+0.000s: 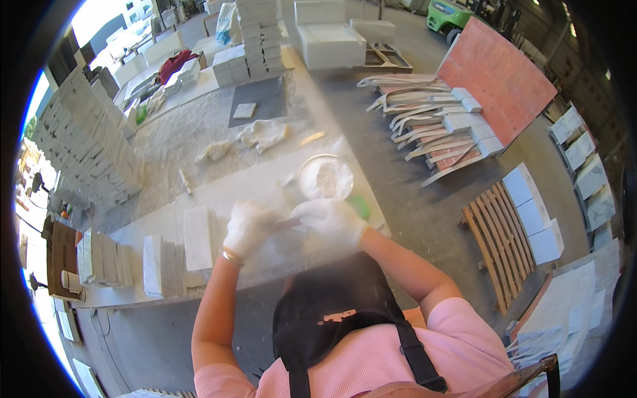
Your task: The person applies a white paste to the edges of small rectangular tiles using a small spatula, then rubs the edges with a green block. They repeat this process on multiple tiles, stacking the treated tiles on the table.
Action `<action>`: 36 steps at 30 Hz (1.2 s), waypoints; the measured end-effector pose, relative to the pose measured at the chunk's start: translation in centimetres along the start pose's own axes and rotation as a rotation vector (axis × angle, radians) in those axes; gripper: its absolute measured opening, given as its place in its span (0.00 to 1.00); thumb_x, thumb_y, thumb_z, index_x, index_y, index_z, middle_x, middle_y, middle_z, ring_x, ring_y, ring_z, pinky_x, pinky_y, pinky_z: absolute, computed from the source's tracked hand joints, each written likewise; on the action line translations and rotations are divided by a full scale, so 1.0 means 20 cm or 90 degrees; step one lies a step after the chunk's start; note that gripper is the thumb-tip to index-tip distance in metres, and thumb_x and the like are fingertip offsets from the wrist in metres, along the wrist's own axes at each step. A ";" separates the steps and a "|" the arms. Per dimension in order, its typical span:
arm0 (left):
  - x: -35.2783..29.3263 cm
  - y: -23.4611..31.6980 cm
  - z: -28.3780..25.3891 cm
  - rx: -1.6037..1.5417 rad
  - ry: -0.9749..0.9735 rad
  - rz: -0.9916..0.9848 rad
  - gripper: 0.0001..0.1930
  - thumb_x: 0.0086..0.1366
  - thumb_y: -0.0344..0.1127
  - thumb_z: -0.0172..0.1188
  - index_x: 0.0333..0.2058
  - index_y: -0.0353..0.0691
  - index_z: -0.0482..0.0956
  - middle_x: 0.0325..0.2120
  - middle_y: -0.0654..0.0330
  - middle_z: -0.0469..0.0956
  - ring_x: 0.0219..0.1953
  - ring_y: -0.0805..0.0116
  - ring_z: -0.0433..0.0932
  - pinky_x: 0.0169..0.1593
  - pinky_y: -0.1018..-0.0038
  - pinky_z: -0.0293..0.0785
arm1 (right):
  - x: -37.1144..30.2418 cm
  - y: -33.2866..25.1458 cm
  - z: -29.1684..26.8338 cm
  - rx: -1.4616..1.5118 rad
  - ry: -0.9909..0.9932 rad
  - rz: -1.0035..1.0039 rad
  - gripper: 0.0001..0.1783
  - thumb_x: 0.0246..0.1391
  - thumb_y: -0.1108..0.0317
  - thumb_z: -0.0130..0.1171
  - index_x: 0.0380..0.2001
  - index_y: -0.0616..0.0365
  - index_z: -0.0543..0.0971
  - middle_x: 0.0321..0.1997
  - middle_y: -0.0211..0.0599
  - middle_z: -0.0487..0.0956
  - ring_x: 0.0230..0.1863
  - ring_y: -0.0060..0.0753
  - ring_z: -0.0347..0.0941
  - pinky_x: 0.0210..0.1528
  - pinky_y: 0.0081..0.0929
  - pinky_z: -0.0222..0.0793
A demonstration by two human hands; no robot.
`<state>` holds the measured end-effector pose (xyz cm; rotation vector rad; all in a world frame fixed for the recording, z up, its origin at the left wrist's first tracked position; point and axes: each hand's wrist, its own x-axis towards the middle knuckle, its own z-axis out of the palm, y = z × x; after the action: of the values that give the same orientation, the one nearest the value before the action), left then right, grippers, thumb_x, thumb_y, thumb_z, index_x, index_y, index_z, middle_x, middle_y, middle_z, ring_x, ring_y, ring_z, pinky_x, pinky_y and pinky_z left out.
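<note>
My left hand (249, 229) and my right hand (328, 219), both in white knit gloves, are close together over the near part of the worktable (255, 182). A narrow greyish-brown strip (287, 224) spans the space between them, one end at each hand. Fingers on both sides look closed on it, though blur hides its kind. Just beyond my right hand stands a round tub (326, 178) with white powder or paste inside. A green thing (359, 206) lies beside that hand, partly hidden. Left of my left hand is a white stone tile (198, 237).
Tile stacks (106, 260) line the table's left end, with a tall stack (86, 129) behind. White cloths (263, 134) and a dark sheet (257, 99) lie farther back. Rightward on the floor are a wooden pallet (499, 242) and a rack with straps (431, 126).
</note>
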<state>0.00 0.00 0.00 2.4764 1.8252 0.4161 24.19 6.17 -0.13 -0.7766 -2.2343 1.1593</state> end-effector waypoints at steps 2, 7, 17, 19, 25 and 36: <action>-0.02 -0.03 0.00 0.000 0.037 0.013 0.09 0.55 0.48 0.74 0.27 0.53 0.88 0.24 0.66 0.84 0.33 0.60 0.81 0.44 0.61 0.73 | 0.00 0.00 0.00 -0.021 -0.008 -0.027 0.12 0.64 0.70 0.60 0.48 0.55 0.86 0.46 0.41 0.87 0.46 0.37 0.84 0.53 0.32 0.77; -0.02 -0.04 0.06 -0.009 0.054 0.019 0.09 0.49 0.45 0.76 0.28 0.52 0.87 0.25 0.66 0.84 0.34 0.60 0.81 0.45 0.61 0.73 | -0.05 0.00 0.01 0.009 0.025 -0.017 0.12 0.64 0.69 0.59 0.48 0.54 0.86 0.44 0.41 0.87 0.44 0.40 0.84 0.50 0.33 0.77; -0.02 -0.04 0.07 -0.010 0.039 0.012 0.11 0.45 0.43 0.78 0.29 0.52 0.87 0.27 0.65 0.84 0.36 0.57 0.81 0.45 0.59 0.72 | -0.13 -0.07 0.08 -0.061 0.137 0.013 0.13 0.61 0.73 0.64 0.48 0.61 0.86 0.47 0.44 0.88 0.48 0.36 0.86 0.53 0.30 0.79; -0.02 -0.06 0.09 -0.015 0.068 0.028 0.12 0.46 0.44 0.77 0.30 0.51 0.87 0.26 0.65 0.84 0.36 0.56 0.81 0.44 0.59 0.73 | -0.14 -0.06 0.10 -0.084 0.176 -0.024 0.12 0.61 0.73 0.65 0.48 0.60 0.86 0.46 0.45 0.88 0.47 0.38 0.86 0.52 0.30 0.80; -0.04 -0.08 0.11 -0.035 0.054 0.002 0.11 0.52 0.35 0.69 0.36 0.50 0.88 0.32 0.64 0.84 0.41 0.57 0.82 0.48 0.59 0.74 | -0.15 -0.05 0.12 -0.036 0.173 0.057 0.14 0.64 0.74 0.63 0.51 0.58 0.86 0.37 0.33 0.87 0.36 0.18 0.81 0.39 0.21 0.78; -0.04 -0.06 0.10 -0.042 0.051 0.000 0.13 0.50 0.34 0.68 0.38 0.50 0.88 0.36 0.64 0.86 0.45 0.58 0.82 0.51 0.60 0.74 | -0.19 -0.03 0.18 -0.069 0.202 0.066 0.15 0.65 0.74 0.62 0.54 0.58 0.84 0.35 0.30 0.84 0.33 0.16 0.78 0.35 0.19 0.76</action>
<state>-0.88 -0.13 -2.28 2.4513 1.8082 0.5734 24.34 1.22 -2.06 -1.0517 -2.0241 0.8931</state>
